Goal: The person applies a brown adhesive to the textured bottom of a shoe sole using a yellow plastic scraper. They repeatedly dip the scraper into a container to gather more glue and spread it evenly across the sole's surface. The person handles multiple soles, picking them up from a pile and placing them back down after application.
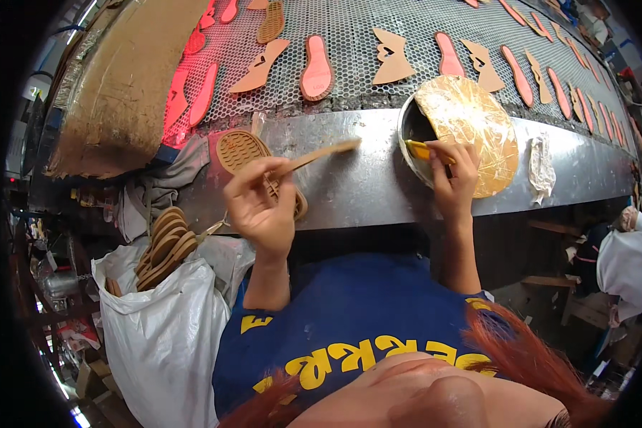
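My left hand (pixel 260 210) is raised over the metal ledge, pinching a thin tan sole (pixel 324 152) by one end, seen edge-on. Just behind that hand, brown patterned soles (pixel 237 148) lie on the ledge, partly covered by it. Closed around a yellow-handled tool (pixel 419 150), my right hand (pixel 455 175) is at the mouth of a round pot (pixel 404 120). The tool's working end is out of sight, so its kind cannot be told. A round tape-wrapped board (pixel 478 121) covers much of the pot, beside and behind my right hand.
Beyond the metal ledge (pixel 364 192) runs a mesh belt (pixel 349 21) with pink-faced insoles (pixel 317 68) and tan cut straps (pixel 392 57). Cardboard (pixel 128 78) covers its left end. A white sack (pixel 157 328) with several soles (pixel 167 242) stands left; crumpled wrap (pixel 541 167) lies right.
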Motion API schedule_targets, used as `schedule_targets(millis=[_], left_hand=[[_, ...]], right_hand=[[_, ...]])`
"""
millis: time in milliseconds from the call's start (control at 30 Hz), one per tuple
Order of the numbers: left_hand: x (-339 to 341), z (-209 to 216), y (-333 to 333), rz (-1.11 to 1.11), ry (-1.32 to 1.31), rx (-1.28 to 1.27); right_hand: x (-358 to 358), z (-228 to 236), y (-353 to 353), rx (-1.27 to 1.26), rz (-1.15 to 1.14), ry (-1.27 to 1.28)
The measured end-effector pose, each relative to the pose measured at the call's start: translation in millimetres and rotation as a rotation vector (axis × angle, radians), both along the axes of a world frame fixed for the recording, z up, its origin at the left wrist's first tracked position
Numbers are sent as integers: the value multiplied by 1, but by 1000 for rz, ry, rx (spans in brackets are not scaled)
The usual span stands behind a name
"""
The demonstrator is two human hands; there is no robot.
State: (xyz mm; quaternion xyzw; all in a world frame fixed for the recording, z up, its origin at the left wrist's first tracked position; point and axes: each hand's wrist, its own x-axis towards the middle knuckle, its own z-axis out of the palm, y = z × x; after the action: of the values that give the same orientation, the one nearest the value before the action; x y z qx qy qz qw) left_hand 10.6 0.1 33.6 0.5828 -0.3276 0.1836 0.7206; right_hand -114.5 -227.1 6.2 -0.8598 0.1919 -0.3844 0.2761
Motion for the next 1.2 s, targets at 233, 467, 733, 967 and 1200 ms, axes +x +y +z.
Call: schedule_targets(millis=[233, 467, 733, 967, 1200], left_hand=[[16, -12, -22, 64, 94, 360], [23, -46, -30, -294, 420, 784], [-13, -40, -15, -1044, 1172, -115], [-32, -39, -6, -1192, 1083, -150], [-35, -40, -3, -1230, 1067, -136]], right_hand=[[-6, -17, -10, 822, 130, -273], [-1, -15, -16, 1089, 385, -866], [11, 15, 22, 495, 317, -938], [25, 38, 45, 8, 344, -495], [32, 31, 48, -14, 285, -458]])
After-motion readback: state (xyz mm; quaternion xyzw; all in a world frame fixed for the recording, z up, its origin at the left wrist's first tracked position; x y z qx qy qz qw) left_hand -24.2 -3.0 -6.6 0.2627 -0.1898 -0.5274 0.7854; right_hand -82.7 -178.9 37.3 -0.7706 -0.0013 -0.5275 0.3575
